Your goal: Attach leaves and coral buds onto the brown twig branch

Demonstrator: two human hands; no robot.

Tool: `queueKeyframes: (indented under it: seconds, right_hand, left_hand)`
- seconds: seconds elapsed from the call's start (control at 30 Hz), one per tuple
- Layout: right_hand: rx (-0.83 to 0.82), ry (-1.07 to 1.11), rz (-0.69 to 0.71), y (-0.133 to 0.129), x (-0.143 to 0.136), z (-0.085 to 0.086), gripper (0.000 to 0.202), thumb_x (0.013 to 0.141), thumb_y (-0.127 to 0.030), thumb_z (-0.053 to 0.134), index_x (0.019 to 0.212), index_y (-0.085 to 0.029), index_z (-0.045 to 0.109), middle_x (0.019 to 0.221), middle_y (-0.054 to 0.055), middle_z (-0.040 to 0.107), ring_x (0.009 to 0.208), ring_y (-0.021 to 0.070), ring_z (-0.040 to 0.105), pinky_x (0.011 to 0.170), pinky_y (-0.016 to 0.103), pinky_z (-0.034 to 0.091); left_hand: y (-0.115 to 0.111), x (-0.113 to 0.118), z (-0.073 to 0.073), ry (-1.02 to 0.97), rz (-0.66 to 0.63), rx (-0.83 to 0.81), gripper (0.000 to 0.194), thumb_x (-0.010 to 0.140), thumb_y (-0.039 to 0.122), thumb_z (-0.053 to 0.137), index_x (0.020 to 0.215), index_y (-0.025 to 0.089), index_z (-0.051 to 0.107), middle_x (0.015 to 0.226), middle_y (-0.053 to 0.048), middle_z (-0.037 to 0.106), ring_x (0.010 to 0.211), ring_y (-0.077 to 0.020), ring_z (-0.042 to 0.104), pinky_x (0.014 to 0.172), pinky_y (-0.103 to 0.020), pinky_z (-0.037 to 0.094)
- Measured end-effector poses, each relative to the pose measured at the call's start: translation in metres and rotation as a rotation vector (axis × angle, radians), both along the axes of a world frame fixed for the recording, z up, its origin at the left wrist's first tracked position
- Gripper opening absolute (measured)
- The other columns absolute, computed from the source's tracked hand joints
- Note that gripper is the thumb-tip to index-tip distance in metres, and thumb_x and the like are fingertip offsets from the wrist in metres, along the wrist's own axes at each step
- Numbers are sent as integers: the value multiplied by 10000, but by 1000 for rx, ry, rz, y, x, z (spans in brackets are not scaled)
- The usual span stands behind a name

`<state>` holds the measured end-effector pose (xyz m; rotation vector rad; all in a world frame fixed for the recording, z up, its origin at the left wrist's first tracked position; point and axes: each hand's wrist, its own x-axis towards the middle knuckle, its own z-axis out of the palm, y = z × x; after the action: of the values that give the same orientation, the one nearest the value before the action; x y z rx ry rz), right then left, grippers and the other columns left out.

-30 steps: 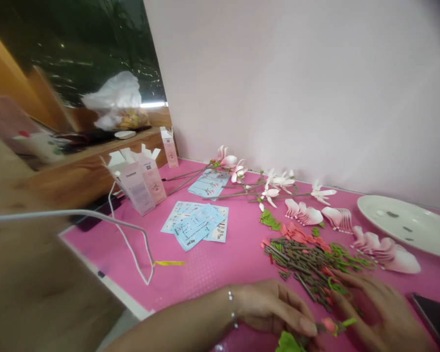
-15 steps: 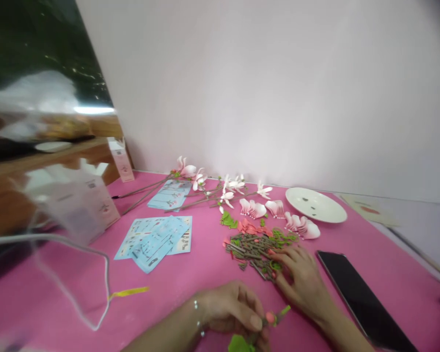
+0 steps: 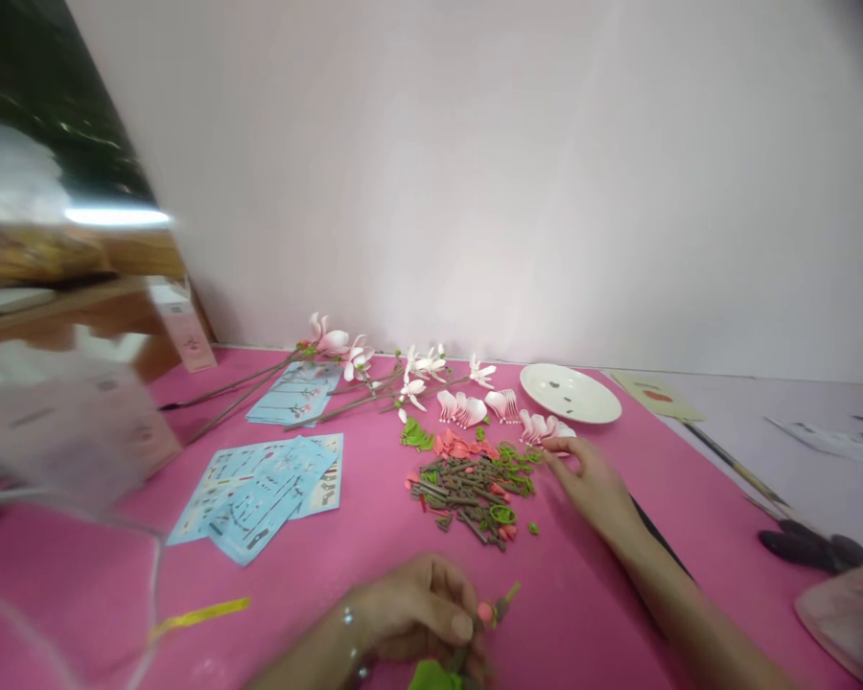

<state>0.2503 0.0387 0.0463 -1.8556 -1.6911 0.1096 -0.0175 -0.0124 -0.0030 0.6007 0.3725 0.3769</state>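
My left hand (image 3: 421, 609) is closed on a brown toy flower stem, low in the view. The stem carries a pink bud (image 3: 484, 613) and a green leaf (image 3: 435, 676); part of it is hidden by the fingers. At the right side of a pile of brown stem pieces (image 3: 467, 484) is my right hand (image 3: 590, 479). Its thumb and forefinger come together beside small green pieces (image 3: 522, 458), just below some pale pink petals (image 3: 545, 427). Whatever is between those fingertips is too small to make out. Coral pieces (image 3: 461, 444) and green leaves (image 3: 417, 436) edge the pile.
Assembled magnolia stems (image 3: 360, 359) lie along the wall. Blue instruction sheets (image 3: 269, 498) are at left, near pink boxes (image 3: 107, 422) and a white cable with a yellow tie (image 3: 201, 615). A white plate (image 3: 590, 407) stands behind; scissors (image 3: 809, 548) lie right. My right forearm mostly covers a phone (image 3: 658, 537).
My right hand has moved from the pile's lower right to its upper right edge, by the petals. My left hand still holds the stem. The view has turned right.
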Motion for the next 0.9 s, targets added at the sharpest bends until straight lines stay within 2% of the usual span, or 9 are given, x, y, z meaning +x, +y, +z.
queueKeyframes:
  seconds: [0.13,0.33,0.47,0.57,0.77,0.9]
  right_hand:
    - [-102,42,-13,19,-2,-1,138,921,-260,588,950,-137,643,940,32,690,827,161,666,761,354,548]
    - [-208,-41,68,37,-27,-3,165,933,-294,578,948,-147,650,963,33,681,831,158,657,753,345,554]
    - [-223,-127,123,53,-44,-7,171,929,-302,582,989,-156,647,1041,50,669,935,187,641,836,398,531]
    - [-241,-138,136,64,-50,-12,206,933,-311,576,1064,-161,628,1099,61,651,951,195,639,835,404,534]
    - [-277,-82,138,75,-54,-21,211,929,-314,581,1063,-158,629,1094,59,652,950,198,639,837,409,532]
    - [-262,54,143,79,-50,-25,202,923,-312,591,1042,-154,634,1083,57,655,957,201,637,848,416,525]
  left_hand:
    - [0,0,-2,10,6,-4,375,342,256,921,600,90,705,528,-45,709,425,-147,655,292,-157,367]
    - [0,0,-5,11,12,4,369,368,255,917,635,94,719,548,-57,726,447,-152,664,399,-191,480]
    - [1,1,-6,5,18,-2,359,366,248,908,631,97,720,543,-52,717,444,-152,652,341,-168,391]
    - [3,1,-6,9,37,-5,345,383,241,902,645,103,726,544,-47,715,449,-154,657,328,-162,363]
    - [2,4,-7,14,163,-6,306,424,235,878,630,90,704,537,-46,698,450,-149,649,392,-187,426]
    - [0,8,-1,35,251,-7,276,451,233,863,617,96,689,550,-47,705,461,-144,647,482,-228,496]
